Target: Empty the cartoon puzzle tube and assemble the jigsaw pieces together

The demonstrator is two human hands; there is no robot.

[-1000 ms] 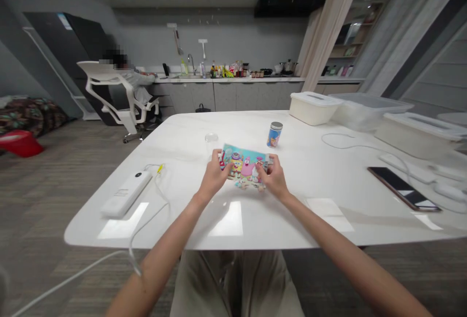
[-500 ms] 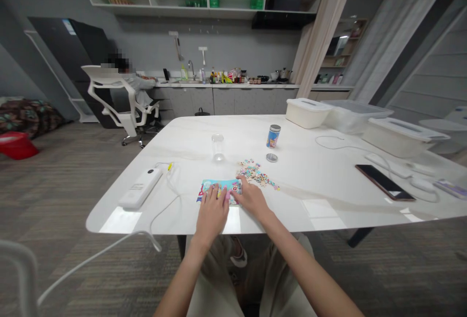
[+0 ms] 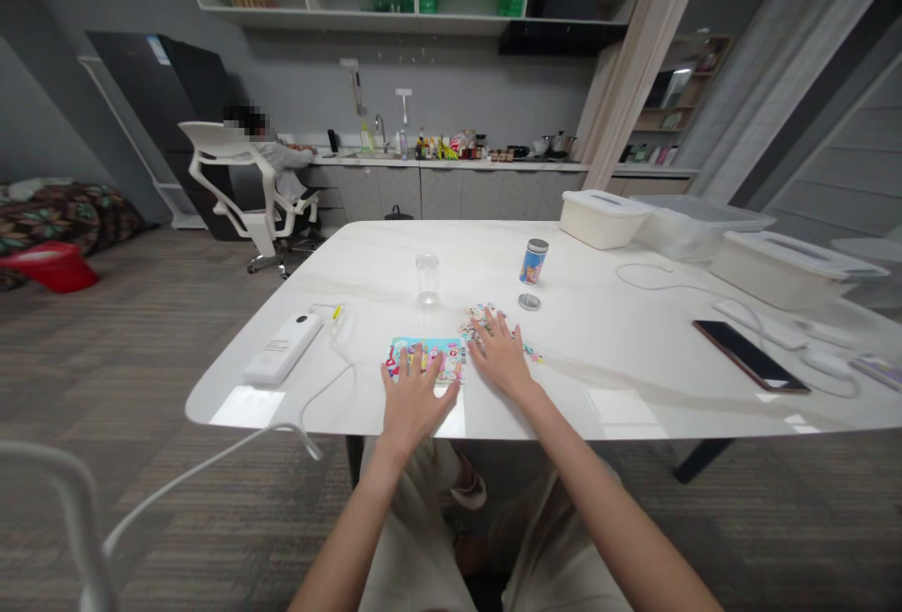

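A colourful printed sheet (image 3: 451, 355) lies flat near the front edge of the table. My left hand (image 3: 415, 391) rests on it with fingers spread, covering its lower part. To its right, my right hand (image 3: 502, 356) lies open over a heap of small multicoloured pieces (image 3: 479, 311), possibly puzzle pieces, hiding many of them. Beyond the heap is a round silver lid (image 3: 529, 302). Behind that stands a blue printed can (image 3: 534, 262) with a grey top. A clear empty jar (image 3: 427, 281) stands upright behind the sheet.
On the left of the white table (image 3: 606, 311) lies a white power strip (image 3: 286, 349) with its cable. A phone (image 3: 748, 355), cables and lidded white boxes (image 3: 789, 269) occupy the right. A person (image 3: 282, 161) sits in a white chair at the far left.
My right hand has let go of the sheet's right edge and moved right onto the small pieces. My left hand has spread its fingers on the sheet. The camera view has shifted slightly.
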